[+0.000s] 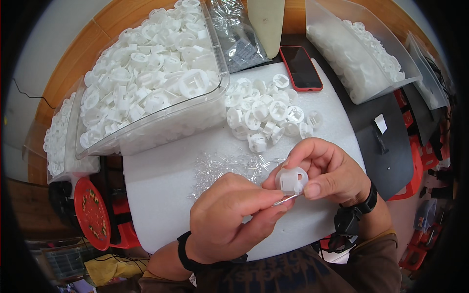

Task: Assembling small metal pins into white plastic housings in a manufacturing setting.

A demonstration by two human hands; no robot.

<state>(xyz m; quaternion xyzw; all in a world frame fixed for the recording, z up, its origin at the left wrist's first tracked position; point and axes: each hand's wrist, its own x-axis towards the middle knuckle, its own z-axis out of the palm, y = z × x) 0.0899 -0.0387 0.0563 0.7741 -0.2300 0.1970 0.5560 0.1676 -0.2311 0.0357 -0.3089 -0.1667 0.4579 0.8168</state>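
Over the near part of the white work surface, my right hand point(327, 173) grips a round white plastic part point(291, 179) with slots in it, thumb and fingers at its rim. My left hand point(237, 207) pinches a thin metal pin point(286, 199) between thumb and forefinger. The pin's far end lies against the lower edge of the white part; whether it sits in a hole I cannot tell. Just beyond my left hand spreads a pile of small clear and metallic pins point(224, 168). Farther off lies a heap of similar white parts point(266, 107).
A large clear bin point(161, 115) full of white parts stands at the far left, with another tub point(61, 141) beside it. At the far right is a tilted clear bin point(361, 88). A red-cased phone point(302, 68) lies near the heap. A red stool point(92, 214) stands at left.
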